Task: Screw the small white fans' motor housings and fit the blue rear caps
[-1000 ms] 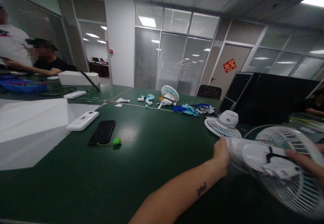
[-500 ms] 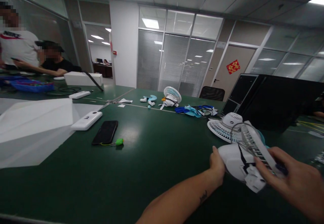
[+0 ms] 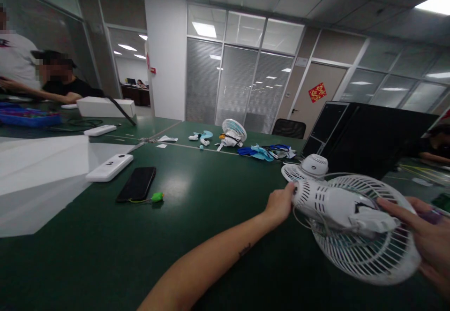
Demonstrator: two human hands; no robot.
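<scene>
A small white electric fan (image 3: 328, 203) is held up over the table at the right, its slotted motor housing toward me and its round wire grille behind. My left hand (image 3: 281, 204) is closed on the near left end of the housing. At the grille's right side, my right hand (image 3: 431, 238) grips the fan, fingers reaching over the grille toward the white bracket. A purple piece (image 3: 434, 215) shows by the right fingers; its kind I cannot make out. Just behind, another white fan (image 3: 314, 164) lies on the table, partly hidden by the held one.
A black computer case (image 3: 372, 135) stands behind the fans. Farther back are a third fan (image 3: 234, 132) and blue gloves (image 3: 248, 151). On the left lie a phone (image 3: 137, 184), a green piece (image 3: 158, 197), a white power bank (image 3: 109, 168) and white sheeting (image 3: 45, 179). Other people sit and stand beyond.
The held fan has turned so its grille and slotted housing now face me more fully. Both hands stay on it. The view has shifted slightly to the right.
</scene>
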